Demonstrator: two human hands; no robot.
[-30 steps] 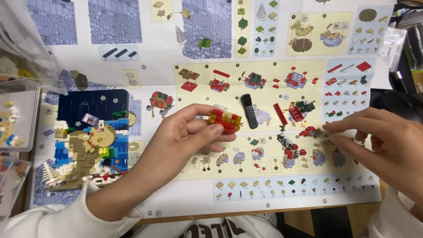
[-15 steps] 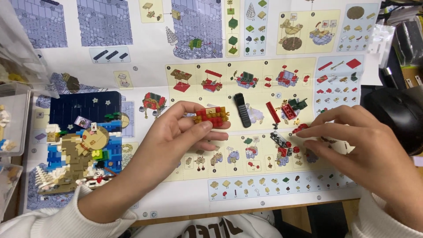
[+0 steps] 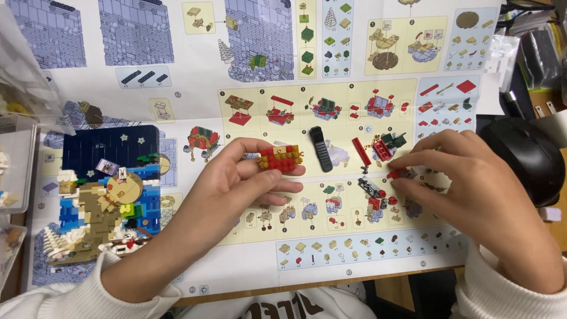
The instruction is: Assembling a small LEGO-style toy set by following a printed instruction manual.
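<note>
Nearest, the left hand (image 3: 230,189) still pinches a small red and gold brick assembly (image 3: 280,158) between thumb and fingertips, raised just above the instruction sheet (image 3: 177,71). The right hand (image 3: 472,189) has slid leftward since a moment ago, fingertips now closed on a small red piece (image 3: 399,173) (so a part is being picked). Beyond lie a black curved piece (image 3: 321,147) and, left, the blue brick model (image 3: 100,195)
</note>
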